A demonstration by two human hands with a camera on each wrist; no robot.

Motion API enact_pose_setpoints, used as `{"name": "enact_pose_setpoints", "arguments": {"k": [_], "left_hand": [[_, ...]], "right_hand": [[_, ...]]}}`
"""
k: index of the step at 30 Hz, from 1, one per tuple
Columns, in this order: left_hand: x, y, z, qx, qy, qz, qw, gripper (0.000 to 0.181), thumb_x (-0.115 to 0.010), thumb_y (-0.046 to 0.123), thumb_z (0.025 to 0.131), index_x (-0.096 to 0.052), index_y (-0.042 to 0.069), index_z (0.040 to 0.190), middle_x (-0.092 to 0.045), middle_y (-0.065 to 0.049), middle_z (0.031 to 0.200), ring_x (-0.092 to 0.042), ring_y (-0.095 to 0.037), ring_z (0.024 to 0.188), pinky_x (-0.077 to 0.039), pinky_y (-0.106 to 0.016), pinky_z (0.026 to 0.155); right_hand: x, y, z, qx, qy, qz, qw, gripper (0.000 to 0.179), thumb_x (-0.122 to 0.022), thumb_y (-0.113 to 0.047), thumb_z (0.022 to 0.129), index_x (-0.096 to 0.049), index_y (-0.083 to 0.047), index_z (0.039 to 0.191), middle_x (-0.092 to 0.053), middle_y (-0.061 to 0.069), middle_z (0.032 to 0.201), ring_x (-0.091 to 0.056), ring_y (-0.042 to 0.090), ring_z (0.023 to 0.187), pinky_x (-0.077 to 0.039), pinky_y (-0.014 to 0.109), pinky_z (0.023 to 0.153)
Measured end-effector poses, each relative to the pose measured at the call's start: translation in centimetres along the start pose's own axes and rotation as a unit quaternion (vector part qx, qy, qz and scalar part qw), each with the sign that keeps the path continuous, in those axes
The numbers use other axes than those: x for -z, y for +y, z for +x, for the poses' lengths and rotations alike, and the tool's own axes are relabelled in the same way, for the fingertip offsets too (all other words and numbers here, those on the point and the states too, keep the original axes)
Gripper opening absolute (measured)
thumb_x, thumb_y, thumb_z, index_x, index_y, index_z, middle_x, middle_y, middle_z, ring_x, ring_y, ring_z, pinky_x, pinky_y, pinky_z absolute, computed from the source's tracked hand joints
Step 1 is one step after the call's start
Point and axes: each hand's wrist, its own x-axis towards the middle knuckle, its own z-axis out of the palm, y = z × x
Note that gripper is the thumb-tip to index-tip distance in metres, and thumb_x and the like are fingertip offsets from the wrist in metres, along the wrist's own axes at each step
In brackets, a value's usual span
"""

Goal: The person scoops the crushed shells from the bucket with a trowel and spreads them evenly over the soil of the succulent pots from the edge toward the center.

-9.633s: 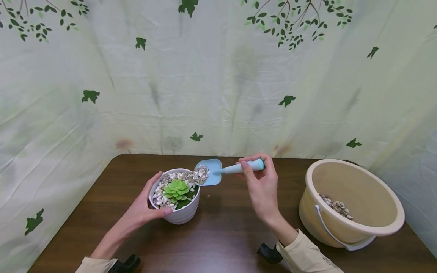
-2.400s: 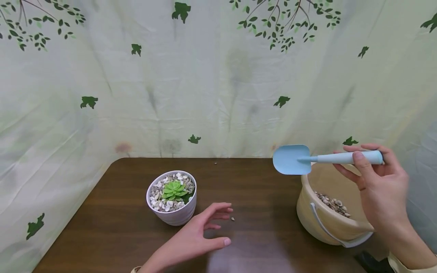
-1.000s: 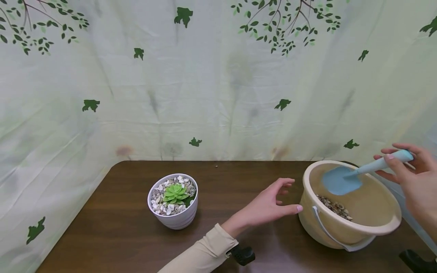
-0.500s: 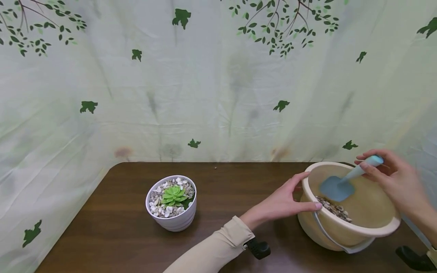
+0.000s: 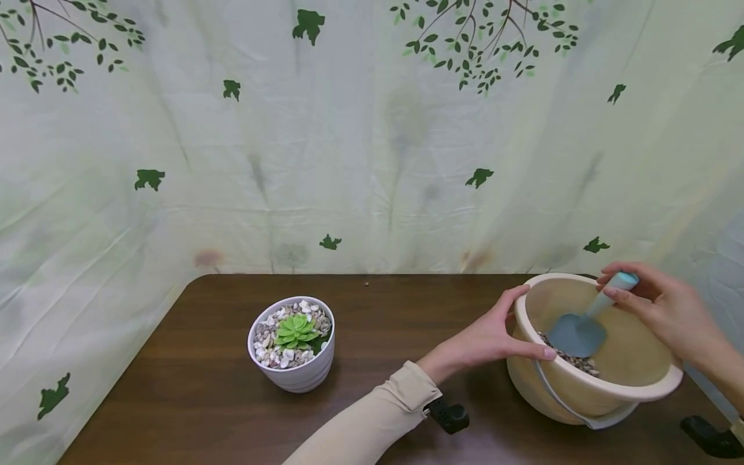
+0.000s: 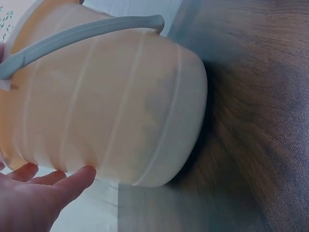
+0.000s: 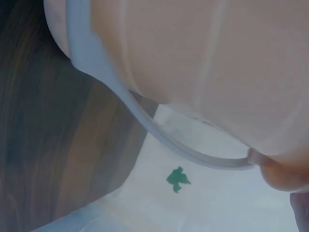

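A beige bucket [image 5: 593, 387] stands at the right of the table, with pebbles or small shells [image 5: 584, 366] in its bottom. My left hand [image 5: 494, 332] holds its left side, the thumb on the rim; in the left wrist view the fingers [image 6: 79, 181] lie against the outer wall. My right hand [image 5: 668, 307] grips the handle of a light blue hand shovel [image 5: 578, 336]. The shovel's blade points down inside the bucket, at the pebbles, covering part of them. In the right wrist view the bucket's wall [image 7: 193, 53] fills much of the frame and the shovel is hidden.
A white pot [image 5: 296, 378] with a green succulent [image 5: 296, 331] and pale pebbles stands at the left of the brown table [image 5: 203, 400]. The bucket's grey handle [image 5: 560, 394] hangs down in front. A leaf-printed curtain [image 5: 372, 129] closes off the back.
My left hand has left the pot and moved right to take hold of the bucket. My right hand has carried the shovel over the bucket and lowered its blade to the pebbles.
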Motion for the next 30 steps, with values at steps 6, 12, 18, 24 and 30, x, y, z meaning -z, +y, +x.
{"name": "enact_pose_setpoints", "arguments": {"k": [6, 12, 18, 24, 30], "left_hand": [[0.0, 0.1, 0.1, 0.004, -0.003, -0.001, 1.0, 0.092, -0.08, 0.02, 0.081, -0.024, 0.038, 0.152, -0.03, 0.014, 0.15, -0.035, -0.002, 0.132, -0.039, -0.031, 0.098], [0.0, 0.1, 0.1, 0.007, -0.003, -0.001, 1.0, 0.09, -0.079, 0.02, 0.082, -0.024, 0.038, 0.152, -0.03, 0.013, 0.15, -0.035, -0.002, 0.132, -0.039, -0.032, 0.099], [0.0, -0.2, 0.1, 0.01, -0.002, -0.003, 0.9999, 0.091, -0.079, 0.021, 0.082, -0.024, 0.038, 0.151, -0.03, 0.012, 0.151, -0.035, -0.002, 0.132, -0.039, -0.034, 0.099], [0.0, -0.3, 0.0, 0.006, -0.002, -0.008, 0.9999, 0.091, -0.079, 0.019, 0.082, -0.024, 0.039, 0.151, -0.029, 0.013, 0.15, -0.034, -0.002, 0.132, -0.039, -0.033, 0.099], [-0.1, -0.5, 0.1, -0.002, -0.011, -0.009, 0.9999, 0.092, -0.078, 0.018, 0.083, -0.022, 0.039, 0.152, -0.027, 0.012, 0.152, -0.032, -0.003, 0.133, -0.039, -0.033, 0.099]], "right_hand": [[0.2, -0.6, -0.5, -0.001, -0.055, -0.04, 0.9977, 0.034, -0.066, -0.013, 0.095, -0.06, -0.011, 0.129, -0.07, 0.002, 0.097, -0.064, 0.0, 0.073, -0.052, 0.022, 0.057], [0.0, -1.3, -0.7, -0.027, -0.088, -0.048, 0.9946, 0.029, -0.065, -0.021, 0.097, -0.059, -0.01, 0.124, -0.068, 0.008, 0.094, -0.064, 0.004, 0.071, -0.054, 0.027, 0.057], [0.3, -1.2, -0.5, -0.028, -0.119, -0.036, 0.9918, 0.022, -0.063, -0.016, 0.098, -0.054, -0.005, 0.115, -0.07, 0.012, 0.096, -0.064, 0.003, 0.072, -0.054, 0.027, 0.057], [0.0, -1.6, -0.5, -0.072, -0.16, 0.028, 0.9841, 0.024, -0.06, -0.016, 0.1, -0.049, 0.0, 0.114, -0.069, 0.019, 0.101, -0.066, 0.009, 0.076, -0.057, 0.033, 0.061], [-0.6, -2.3, -0.6, -0.15, -0.158, 0.057, 0.9743, 0.044, -0.061, -0.029, 0.099, -0.047, 0.008, 0.118, -0.069, 0.021, 0.104, -0.068, 0.01, 0.079, -0.057, 0.034, 0.064]]}}
